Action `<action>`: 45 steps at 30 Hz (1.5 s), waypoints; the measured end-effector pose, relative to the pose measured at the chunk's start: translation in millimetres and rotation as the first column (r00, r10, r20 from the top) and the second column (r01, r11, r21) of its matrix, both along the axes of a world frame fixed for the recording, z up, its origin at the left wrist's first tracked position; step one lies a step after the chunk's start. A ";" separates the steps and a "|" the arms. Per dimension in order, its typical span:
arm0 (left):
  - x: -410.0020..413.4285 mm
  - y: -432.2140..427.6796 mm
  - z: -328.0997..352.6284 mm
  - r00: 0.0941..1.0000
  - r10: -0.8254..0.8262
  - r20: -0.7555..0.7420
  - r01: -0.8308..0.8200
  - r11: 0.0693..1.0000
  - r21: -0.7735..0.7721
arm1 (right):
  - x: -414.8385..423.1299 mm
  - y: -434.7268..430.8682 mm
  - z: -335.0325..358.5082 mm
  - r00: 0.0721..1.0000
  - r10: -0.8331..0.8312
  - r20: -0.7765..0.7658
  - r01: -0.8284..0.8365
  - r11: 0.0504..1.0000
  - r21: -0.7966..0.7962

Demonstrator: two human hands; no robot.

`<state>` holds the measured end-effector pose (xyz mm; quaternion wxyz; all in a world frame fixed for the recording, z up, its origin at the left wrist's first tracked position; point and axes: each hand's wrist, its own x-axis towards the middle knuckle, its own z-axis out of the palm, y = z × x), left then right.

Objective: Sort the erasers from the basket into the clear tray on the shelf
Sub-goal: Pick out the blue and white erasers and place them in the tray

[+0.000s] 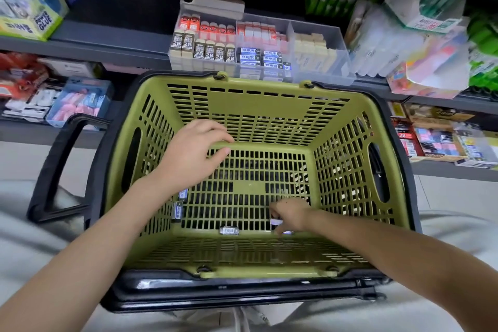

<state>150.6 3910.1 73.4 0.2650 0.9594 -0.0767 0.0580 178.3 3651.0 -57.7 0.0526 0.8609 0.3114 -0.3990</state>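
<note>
Basket [256, 105] floor open toward 12 and 3 o'clock; left hand [194, 151] hovers at 10, fingers loosely spread, holding nothing; right hand [289, 214] at 5 pinches an eraser [276, 222]; loose eraser [229, 230] at 6 lies 9-to-3; side erasers [177, 210] at 8, against the wall, lie 12-to-6; clear tray [323, 43] on the shelf beyond 12.

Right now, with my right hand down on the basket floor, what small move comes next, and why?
Probably lift the right hand straight up with the eraser its fingers curl round, clearing the basket wall before heading to the clear tray. The left hand hovers open and empty, and other erasers lie on the floor, so this one goes first.
</note>
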 end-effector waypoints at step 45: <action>5.8 -22.6 -18.2 0.341 -0.334 -0.879 -0.902 0.146 -0.406 | 11.5 101.3 99.9 0.605 -0.324 -0.727 0.787 0.377 0.488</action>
